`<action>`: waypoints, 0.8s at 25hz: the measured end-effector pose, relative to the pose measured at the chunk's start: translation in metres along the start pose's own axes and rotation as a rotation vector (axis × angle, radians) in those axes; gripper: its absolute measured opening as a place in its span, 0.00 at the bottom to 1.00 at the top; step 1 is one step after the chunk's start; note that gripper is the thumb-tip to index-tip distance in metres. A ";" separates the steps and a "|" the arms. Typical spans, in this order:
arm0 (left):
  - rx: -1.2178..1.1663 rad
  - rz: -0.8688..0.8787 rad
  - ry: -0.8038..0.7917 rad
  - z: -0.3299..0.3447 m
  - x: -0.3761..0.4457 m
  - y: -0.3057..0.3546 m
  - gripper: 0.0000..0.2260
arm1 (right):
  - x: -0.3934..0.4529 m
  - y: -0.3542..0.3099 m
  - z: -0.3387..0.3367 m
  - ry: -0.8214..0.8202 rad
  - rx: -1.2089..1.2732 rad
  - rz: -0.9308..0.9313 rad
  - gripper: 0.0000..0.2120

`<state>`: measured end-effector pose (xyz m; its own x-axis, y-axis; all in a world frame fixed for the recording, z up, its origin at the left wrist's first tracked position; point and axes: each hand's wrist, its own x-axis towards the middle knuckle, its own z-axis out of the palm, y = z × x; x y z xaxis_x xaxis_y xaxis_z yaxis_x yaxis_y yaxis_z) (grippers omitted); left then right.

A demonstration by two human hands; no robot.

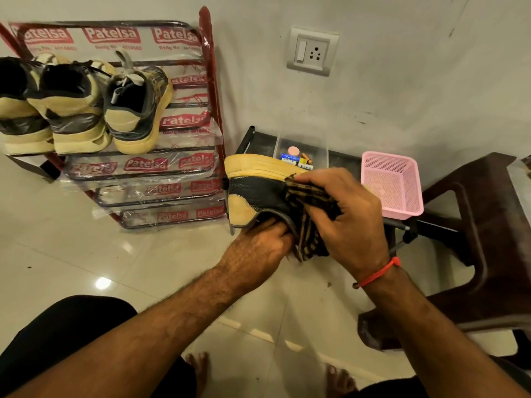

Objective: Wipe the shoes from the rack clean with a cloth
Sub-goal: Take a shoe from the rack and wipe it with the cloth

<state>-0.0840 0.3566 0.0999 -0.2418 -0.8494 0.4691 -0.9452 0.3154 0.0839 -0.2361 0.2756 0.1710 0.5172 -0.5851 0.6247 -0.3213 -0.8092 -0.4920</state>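
Shoe (258,191) is showing grained black leather and matt tan suede; cloth (310,202) is woven check fabric. Rack (211,81) is metal under glossy plastic wrap; floor (86,254) is gleaming tile.

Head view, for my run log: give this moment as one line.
step: wiping | left hand: inside shoe, holding | right hand: presses checked cloth on shoe | shoe rack: three shoes
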 end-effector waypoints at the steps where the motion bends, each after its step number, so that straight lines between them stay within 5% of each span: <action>1: -0.007 -0.006 -0.013 0.001 -0.001 -0.001 0.18 | 0.001 0.008 -0.003 0.031 -0.019 0.041 0.15; 11: -0.098 -0.061 0.048 0.002 -0.001 -0.011 0.14 | -0.001 0.015 0.004 0.014 0.182 0.151 0.15; 20: -1.065 -0.745 0.181 -0.016 0.017 -0.009 0.11 | -0.017 0.008 0.024 0.015 0.046 0.234 0.17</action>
<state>-0.0762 0.3461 0.1208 0.3714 -0.9217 0.1122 -0.1828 0.0458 0.9821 -0.2283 0.2801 0.1423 0.4209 -0.7572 0.4995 -0.3942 -0.6486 -0.6512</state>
